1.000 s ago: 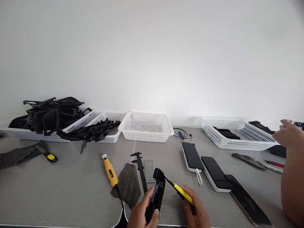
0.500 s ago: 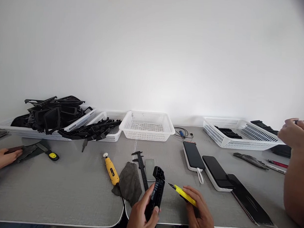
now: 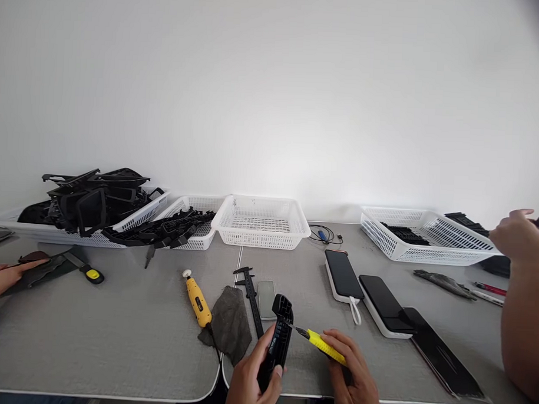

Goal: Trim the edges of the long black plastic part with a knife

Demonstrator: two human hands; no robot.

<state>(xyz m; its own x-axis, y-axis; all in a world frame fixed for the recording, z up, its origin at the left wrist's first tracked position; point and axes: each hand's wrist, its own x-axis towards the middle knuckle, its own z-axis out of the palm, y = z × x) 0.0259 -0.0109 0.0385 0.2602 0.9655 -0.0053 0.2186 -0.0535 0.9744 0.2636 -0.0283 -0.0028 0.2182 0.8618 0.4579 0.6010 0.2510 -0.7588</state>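
Black part, ribbed and hook-topped, is tilting at six o'clock | left hand pinching it | right hand gripping knife, blade reaching its right side | gray block lying toward eleven | table opening toward one

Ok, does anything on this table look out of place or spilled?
Yes: the long black plastic parts at the narrow white basket overhang its rim on the left instead of lying wholly inside. I see no clear damage.
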